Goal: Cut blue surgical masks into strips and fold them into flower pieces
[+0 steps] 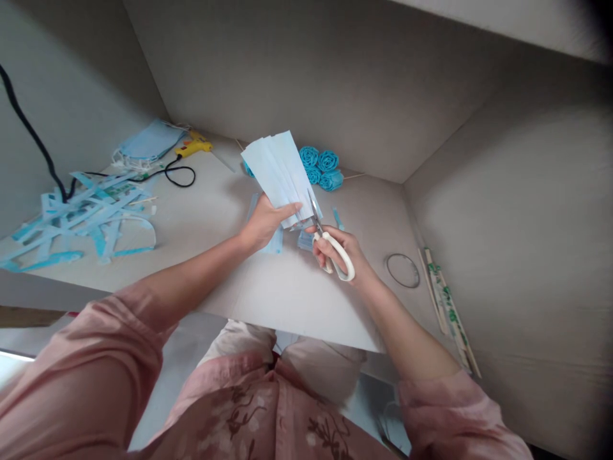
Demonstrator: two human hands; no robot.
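My left hand (265, 220) pinches a fanned stack of pale blue face mask fabric (279, 167) by its lower end, thumb on top. In my right hand (345, 248) is a pair of scissors (345, 262) with white handles, fingers through the loops. The scissor blades point up and lie at the right edge of the fabric, slightly parted. Below my hands, more light blue pieces (272, 243) rest on the table, partly hidden. Behind the fabric sit several bright blue rolled rosettes (320, 164), one with a thin stick.
A heap of cut blue strips (96, 217) covers the table's left side. Behind it lie whole blue masks (149, 140) and a yellow glue gun (194, 145) with a black cord. A wire ring (403, 271) and wrapped sticks (447, 300) lie at right. Panels enclose the table.
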